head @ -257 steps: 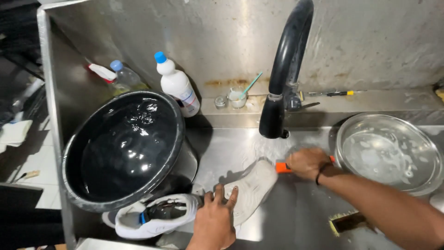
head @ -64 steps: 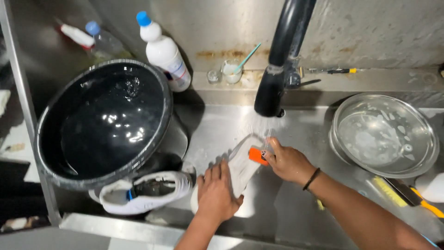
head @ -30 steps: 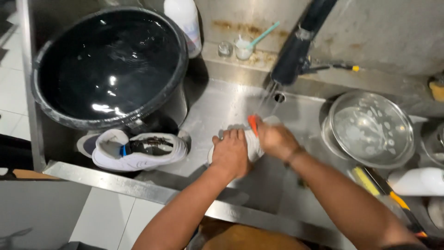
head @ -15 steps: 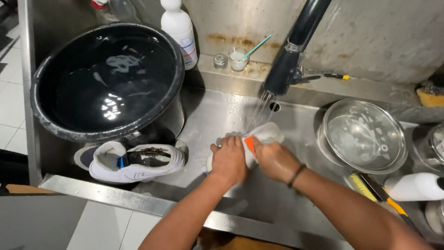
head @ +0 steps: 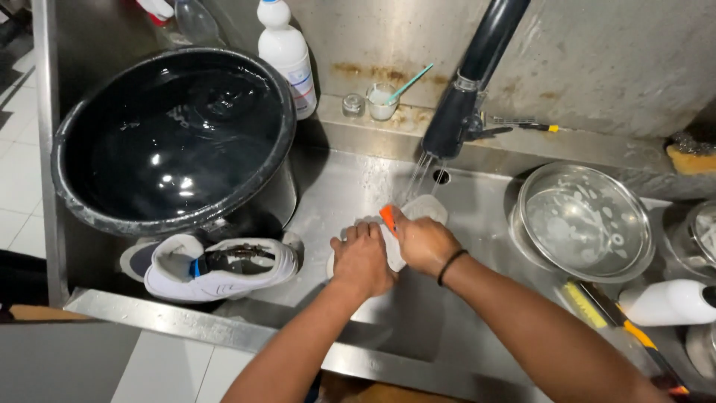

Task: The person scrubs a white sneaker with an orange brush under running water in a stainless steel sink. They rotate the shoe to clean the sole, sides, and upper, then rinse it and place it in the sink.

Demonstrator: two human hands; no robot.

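Note:
My left hand (head: 363, 257) grips a white shoe (head: 425, 209) in the middle of the steel sink (head: 335, 183), holding it under thin streams of water from the black tap (head: 466, 97). My right hand (head: 421, 242) is shut on a brush with an orange handle (head: 388, 218) and presses it against the shoe. Most of that shoe is hidden under both hands. A second white shoe (head: 216, 269) lies on its side at the sink's front left, apart from my hands.
A large black tub of water (head: 171, 138) fills the sink's left side. A steel bowl (head: 585, 220) with suds sits at the right. A white bottle (head: 287, 52) and a small cup with a toothbrush (head: 384, 97) stand on the back ledge. Brushes (head: 611, 317) lie at the right front.
The shoe was lifted from the sink floor and brought under the running tap. Both hands closed in over it with the brush, and my view shifted a little.

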